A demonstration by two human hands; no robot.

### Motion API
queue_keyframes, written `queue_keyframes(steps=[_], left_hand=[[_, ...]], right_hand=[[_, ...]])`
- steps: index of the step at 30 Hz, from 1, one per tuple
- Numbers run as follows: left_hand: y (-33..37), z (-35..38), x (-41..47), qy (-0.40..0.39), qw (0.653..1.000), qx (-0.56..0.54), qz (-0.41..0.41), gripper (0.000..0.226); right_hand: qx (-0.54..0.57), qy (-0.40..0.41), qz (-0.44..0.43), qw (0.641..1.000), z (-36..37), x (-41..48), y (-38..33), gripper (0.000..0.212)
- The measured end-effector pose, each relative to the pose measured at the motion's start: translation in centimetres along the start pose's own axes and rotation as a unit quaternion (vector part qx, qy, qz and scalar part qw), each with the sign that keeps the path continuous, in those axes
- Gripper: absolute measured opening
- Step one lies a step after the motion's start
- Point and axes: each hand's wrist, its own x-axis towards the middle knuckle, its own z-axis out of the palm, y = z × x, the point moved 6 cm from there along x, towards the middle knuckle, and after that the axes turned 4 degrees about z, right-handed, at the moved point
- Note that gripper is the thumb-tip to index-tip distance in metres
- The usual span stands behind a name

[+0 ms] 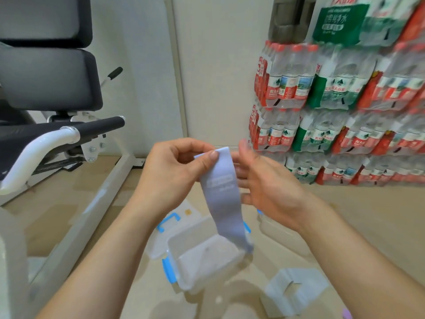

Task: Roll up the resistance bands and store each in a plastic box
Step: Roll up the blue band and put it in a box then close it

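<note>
A pale blue resistance band [224,196] hangs flat from its top edge down to the floor boxes. My left hand [177,171] pinches that top edge between thumb and fingers. My right hand [264,180] is just right of the band, behind it, fingers loosely spread, and holds nothing that I can see. Below the band stands an open clear plastic box [202,256] with blue clips. Its lid [174,224] lies behind it to the left. A second clear box [280,231] sits to the right. More pale blue bands [294,291] lie folded on the floor at lower right.
A grey and white exercise machine [57,134] with a white frame bar [92,208] fills the left side. Stacked packs of bottled water [345,116] line the right wall. A beige tiled floor [368,215] lies beneath everything.
</note>
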Motion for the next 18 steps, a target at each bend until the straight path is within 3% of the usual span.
queue_keyframes(steps=[3,5,18], left_hand=[[-0.4,0.3,0.1,0.031,0.999,-0.005,-0.029,0.006],[-0.6,0.4,0.3,0.038,0.998,-0.016,-0.043,0.005],[-1.8,0.7,0.7,0.028,0.997,-0.009,-0.065,0.004]], right_hand=[[-0.109,0.089,-0.045,0.989,-0.7,-0.6,-0.9,0.023],[-0.129,0.136,-0.050,0.981,-1.3,-0.5,-0.9,0.019],[0.007,0.201,-0.060,0.978,-1.6,0.0,-0.7,0.005]])
